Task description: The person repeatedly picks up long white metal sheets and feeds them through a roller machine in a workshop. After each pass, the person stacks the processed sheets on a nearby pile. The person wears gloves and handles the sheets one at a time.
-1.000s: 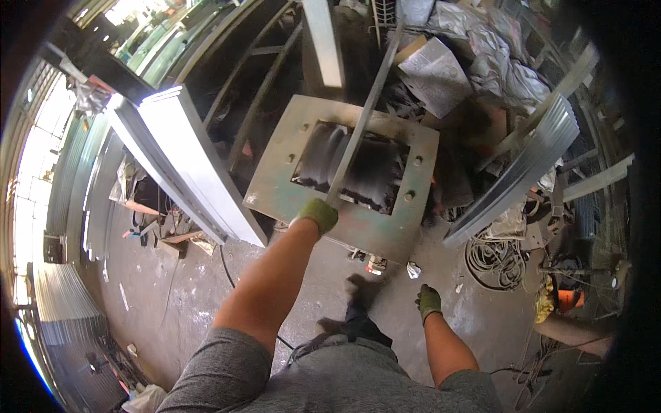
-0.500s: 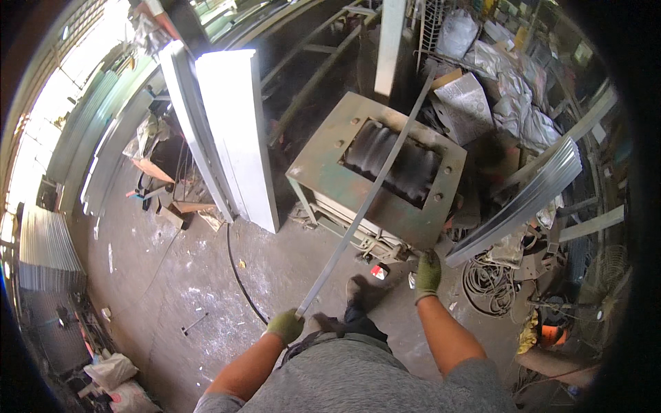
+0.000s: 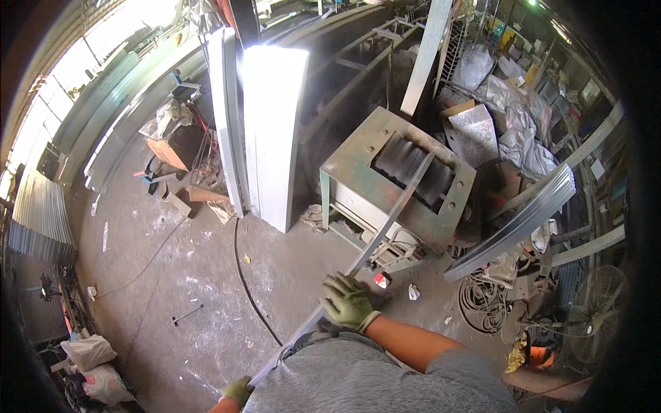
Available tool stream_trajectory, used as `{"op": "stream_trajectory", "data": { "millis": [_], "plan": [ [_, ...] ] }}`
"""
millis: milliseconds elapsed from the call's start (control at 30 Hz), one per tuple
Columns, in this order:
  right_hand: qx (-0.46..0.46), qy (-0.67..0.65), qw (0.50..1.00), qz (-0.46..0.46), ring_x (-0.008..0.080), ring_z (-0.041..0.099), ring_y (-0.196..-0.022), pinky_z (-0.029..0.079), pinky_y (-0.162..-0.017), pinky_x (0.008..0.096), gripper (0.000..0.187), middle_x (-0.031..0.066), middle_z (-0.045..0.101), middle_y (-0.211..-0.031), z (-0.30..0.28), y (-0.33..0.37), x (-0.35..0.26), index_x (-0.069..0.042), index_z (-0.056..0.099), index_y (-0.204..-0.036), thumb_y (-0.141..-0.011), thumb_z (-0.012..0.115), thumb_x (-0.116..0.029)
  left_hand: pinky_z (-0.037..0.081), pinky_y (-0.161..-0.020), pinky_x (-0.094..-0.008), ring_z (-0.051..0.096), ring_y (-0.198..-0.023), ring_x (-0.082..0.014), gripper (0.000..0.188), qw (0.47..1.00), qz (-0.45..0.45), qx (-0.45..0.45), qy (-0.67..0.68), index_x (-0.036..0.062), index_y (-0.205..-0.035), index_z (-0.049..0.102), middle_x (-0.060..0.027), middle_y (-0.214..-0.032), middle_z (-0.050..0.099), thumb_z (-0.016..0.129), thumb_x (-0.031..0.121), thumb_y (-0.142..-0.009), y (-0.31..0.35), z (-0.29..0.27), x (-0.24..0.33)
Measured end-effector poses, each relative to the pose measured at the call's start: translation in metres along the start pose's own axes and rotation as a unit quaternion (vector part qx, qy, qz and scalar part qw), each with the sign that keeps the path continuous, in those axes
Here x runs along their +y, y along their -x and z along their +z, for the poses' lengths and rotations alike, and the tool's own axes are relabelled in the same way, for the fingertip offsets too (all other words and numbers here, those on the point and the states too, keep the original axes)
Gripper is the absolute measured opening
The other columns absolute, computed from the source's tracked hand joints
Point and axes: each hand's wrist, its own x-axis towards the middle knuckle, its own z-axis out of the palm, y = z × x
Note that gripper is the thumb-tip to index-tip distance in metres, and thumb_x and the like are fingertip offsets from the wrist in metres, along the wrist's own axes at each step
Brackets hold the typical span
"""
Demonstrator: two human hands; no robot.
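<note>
A long, thin metal strip (image 3: 387, 220) runs slantwise from beside my waist up over a greenish metal box-shaped machine (image 3: 351, 155). Its far end lies across dark ribbed flaps (image 3: 406, 160) set in an opening in the machine's top. My left hand (image 3: 238, 391), in a green glove, is closed around the near end of the strip, low by my left side. In a matching glove, my right hand (image 3: 349, 303) rests on the strip midway along, fingers stretched out and spread. Its palm is hidden.
Tall white panels (image 3: 275, 138) stand left of the machine. A black cable (image 3: 244, 282) crosses the floor, with a small metal piece (image 3: 187, 315) farther left. Stacked grey profiles (image 3: 516, 224) lean at right, above coiled cable (image 3: 482, 303) and a fan (image 3: 599, 313).
The strip has been drawn back toward me, off the machine's far edge. My left hand moved down and left with it. My right hand came from the machine's near corner onto the strip.
</note>
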Motion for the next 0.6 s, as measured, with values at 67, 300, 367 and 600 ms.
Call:
{"op": "stream_trajectory", "data": {
  "millis": [67,300,367,600],
  "plan": [
    [0.000,0.004,1.000,-0.007,0.0415,0.058,-0.137,0.043,-0.119,0.0554,0.034,0.0146,0.068,-0.140,0.011,-0.005,0.004,-0.006,0.074,-0.123,-0.096,0.072,-0.028,0.057,-0.094,-0.0576,0.072,-0.112,-0.0488,0.035,0.999,-0.033,0.023,0.001,0.0161,-0.127,0.068,-0.0240,-0.119,0.076,0.062,0.041,-0.103,0.000,-0.005,0.005],
    [0.074,0.103,0.989,0.074,0.0434,0.049,-0.144,0.027,-0.128,0.0659,0.026,0.0141,0.069,-0.131,-0.010,-0.059,0.099,-0.007,0.072,-0.103,-0.102,0.065,-0.031,0.059,-0.095,-0.0476,0.076,-0.110,-0.0384,0.040,0.990,0.066,0.061,0.104,0.0159,-0.131,0.073,-0.0186,-0.117,0.079,0.079,0.032,-0.094,-0.086,-0.061,0.130],
    [0.114,0.149,0.980,0.063,0.0435,0.051,-0.142,0.030,-0.127,0.0633,0.027,0.0143,0.070,-0.130,-0.027,-0.090,0.141,-0.005,0.073,-0.103,-0.105,0.062,-0.029,0.059,-0.094,-0.0433,0.078,-0.109,-0.0322,0.045,0.979,0.087,0.101,0.156,0.0142,-0.133,0.073,-0.0162,-0.117,0.080,0.084,0.028,-0.091,-0.095,-0.079,0.181],
    [0.130,0.142,0.974,0.117,0.0414,0.062,-0.126,0.039,-0.118,0.0575,0.036,0.0147,0.076,-0.105,-0.065,-0.157,0.237,-0.007,0.075,-0.092,-0.107,0.060,-0.037,0.059,-0.094,-0.0347,0.073,-0.104,-0.0145,0.046,0.942,0.068,-0.061,0.323,-0.0002,-0.135,0.072,-0.0089,-0.116,0.081,0.083,0.028,-0.100,-0.170,-0.148,0.332]
  ]
}}
